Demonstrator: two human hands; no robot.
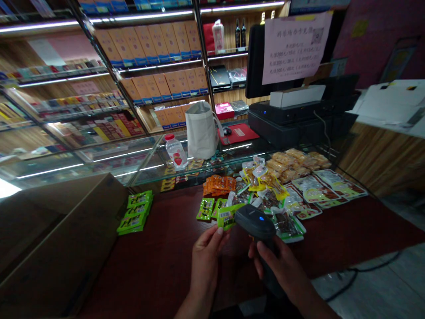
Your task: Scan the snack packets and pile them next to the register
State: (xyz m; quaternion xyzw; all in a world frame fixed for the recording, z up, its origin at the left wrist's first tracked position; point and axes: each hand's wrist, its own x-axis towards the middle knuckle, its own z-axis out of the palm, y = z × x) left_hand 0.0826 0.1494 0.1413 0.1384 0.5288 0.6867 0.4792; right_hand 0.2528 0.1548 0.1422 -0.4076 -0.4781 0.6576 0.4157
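Note:
Between the fingers of my left hand [209, 248] is a small green snack packet [226, 217], held up over the dark red table. My right hand [275, 261] grips the handle of a black barcode scanner [255, 221], whose blue light is lit. The scanner's head is right beside the packet. Two more green packets [205, 208] lie just behind my left hand, by a pile of orange packets [219, 184]. Behind the scanner are yellow snack bags [262, 177] and clear, green-edged bags [287, 223] of dark food.
A large cardboard box [63, 239] stands at left, with stacked green packets [136, 212] beside it. Farther back are a bottle [176, 153], a white bag [201, 130], wrapped buns [295, 164], flat pouches [314, 188] and a monitor [255, 62] on a glass counter. A cable [348, 279] trails at right.

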